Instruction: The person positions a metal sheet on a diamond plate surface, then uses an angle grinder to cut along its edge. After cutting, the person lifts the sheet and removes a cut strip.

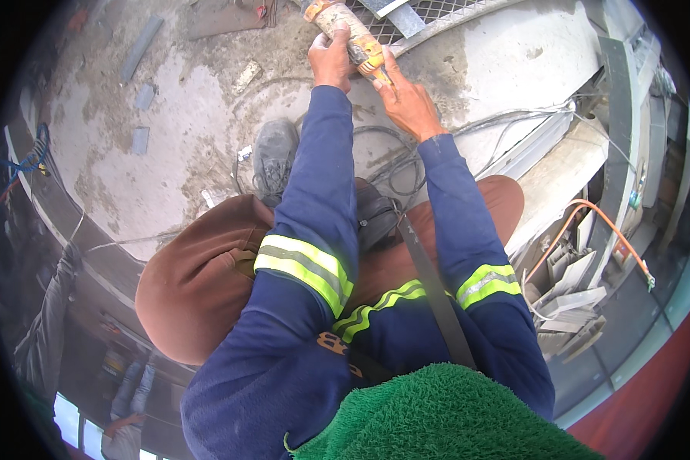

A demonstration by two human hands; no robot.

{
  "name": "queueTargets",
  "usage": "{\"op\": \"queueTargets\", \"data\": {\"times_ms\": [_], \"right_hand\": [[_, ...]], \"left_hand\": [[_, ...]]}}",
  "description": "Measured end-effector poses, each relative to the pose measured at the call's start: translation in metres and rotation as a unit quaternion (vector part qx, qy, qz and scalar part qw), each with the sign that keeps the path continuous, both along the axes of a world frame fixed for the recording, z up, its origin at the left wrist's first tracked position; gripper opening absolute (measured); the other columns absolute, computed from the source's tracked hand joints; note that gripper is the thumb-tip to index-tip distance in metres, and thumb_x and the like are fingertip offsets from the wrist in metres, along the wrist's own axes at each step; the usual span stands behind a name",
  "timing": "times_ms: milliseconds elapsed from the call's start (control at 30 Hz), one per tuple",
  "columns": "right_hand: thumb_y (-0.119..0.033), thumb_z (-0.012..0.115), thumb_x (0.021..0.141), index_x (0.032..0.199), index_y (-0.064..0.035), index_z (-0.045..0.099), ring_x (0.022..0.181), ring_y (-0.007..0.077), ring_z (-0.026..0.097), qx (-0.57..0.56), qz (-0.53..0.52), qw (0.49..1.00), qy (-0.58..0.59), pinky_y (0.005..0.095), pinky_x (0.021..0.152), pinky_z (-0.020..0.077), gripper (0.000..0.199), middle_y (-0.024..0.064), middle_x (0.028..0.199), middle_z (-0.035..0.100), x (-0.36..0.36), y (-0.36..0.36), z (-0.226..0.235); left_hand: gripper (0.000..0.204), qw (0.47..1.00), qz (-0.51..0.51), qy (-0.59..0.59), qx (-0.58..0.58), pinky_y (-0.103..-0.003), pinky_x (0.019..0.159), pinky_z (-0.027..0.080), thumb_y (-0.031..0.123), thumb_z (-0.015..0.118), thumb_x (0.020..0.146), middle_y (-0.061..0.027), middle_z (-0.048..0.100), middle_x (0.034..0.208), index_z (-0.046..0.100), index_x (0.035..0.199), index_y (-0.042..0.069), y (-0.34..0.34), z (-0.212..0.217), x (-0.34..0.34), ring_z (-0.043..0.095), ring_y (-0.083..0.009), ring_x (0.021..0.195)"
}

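Observation:
Held out ahead of me at the top of the view is a dusty yellow and orange angle grinder (356, 47); its front end is cut off by the upper edge. My left hand (331, 60) wraps round its body, thumb on top. Closed at its rear end is my right hand (411, 98), with the fingers along the yellow tail part. Just beyond the tool lies a metal mesh panel (374, 29) in a frame, with a grey metal strip (404, 17) on it. A dark cable (397, 162) loops on the floor below my right hand.
My grey shoe (276, 153) stands on the stained concrete floor (184, 107). Grey metal offcuts (140, 140) lie to the left. On the right are long metal profiles (533, 142), a scrap pile (571, 295) and an orange hose (613, 230). Another person (128, 402) is at lower left.

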State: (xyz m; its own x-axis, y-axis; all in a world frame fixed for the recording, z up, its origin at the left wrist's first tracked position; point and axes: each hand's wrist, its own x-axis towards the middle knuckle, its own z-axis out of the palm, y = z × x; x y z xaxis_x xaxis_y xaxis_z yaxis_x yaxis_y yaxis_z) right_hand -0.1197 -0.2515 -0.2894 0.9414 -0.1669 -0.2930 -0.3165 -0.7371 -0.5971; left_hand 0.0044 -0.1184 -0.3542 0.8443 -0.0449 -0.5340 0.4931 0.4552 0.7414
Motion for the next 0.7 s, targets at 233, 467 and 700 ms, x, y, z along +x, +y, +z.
{"op": "queueTargets", "data": {"times_ms": [233, 467, 700], "right_hand": [[-0.047, 0.058, 0.112, 0.179, -0.0391, 0.025, 0.102, 0.0546, 0.075, 0.002, -0.012, 0.998, 0.063, 0.0587, 0.088, 0.0575, 0.074, 0.0311, 0.105, 0.079, -0.002, 0.000, 0.010], [-0.045, 0.058, 0.113, 0.179, -0.0386, 0.024, 0.106, 0.0571, 0.073, 0.005, -0.005, 0.999, 0.032, 0.0602, 0.090, 0.0572, 0.075, 0.0299, 0.117, 0.078, 0.004, -0.002, 0.001], [-0.045, 0.058, 0.112, 0.179, -0.0382, 0.024, 0.109, 0.0580, 0.071, 0.003, -0.002, 1.000, 0.015, 0.0610, 0.093, 0.0571, 0.075, 0.0296, 0.120, 0.078, 0.000, -0.002, -0.001]], "left_hand": [[0.065, 1.000, 0.021, 0.007, 0.001, -0.039, 0.089, 0.064, 0.032, 0.086, 0.101, -0.0181, 0.075, 0.126, 0.061, 0.144, -0.010, -0.003, 0.001, -0.004, 0.077, -0.0232, 0.103], [0.062, 0.998, -0.024, -0.020, 0.049, -0.046, 0.083, 0.070, 0.035, 0.076, 0.107, -0.0181, 0.073, 0.130, 0.055, 0.149, -0.005, -0.002, -0.003, 0.007, 0.079, -0.0276, 0.108], [0.066, 1.000, 0.000, 0.022, -0.006, -0.040, 0.089, 0.064, 0.029, 0.083, 0.102, -0.0187, 0.073, 0.129, 0.057, 0.149, -0.010, -0.001, 0.008, 0.000, 0.076, -0.0246, 0.107]]}}
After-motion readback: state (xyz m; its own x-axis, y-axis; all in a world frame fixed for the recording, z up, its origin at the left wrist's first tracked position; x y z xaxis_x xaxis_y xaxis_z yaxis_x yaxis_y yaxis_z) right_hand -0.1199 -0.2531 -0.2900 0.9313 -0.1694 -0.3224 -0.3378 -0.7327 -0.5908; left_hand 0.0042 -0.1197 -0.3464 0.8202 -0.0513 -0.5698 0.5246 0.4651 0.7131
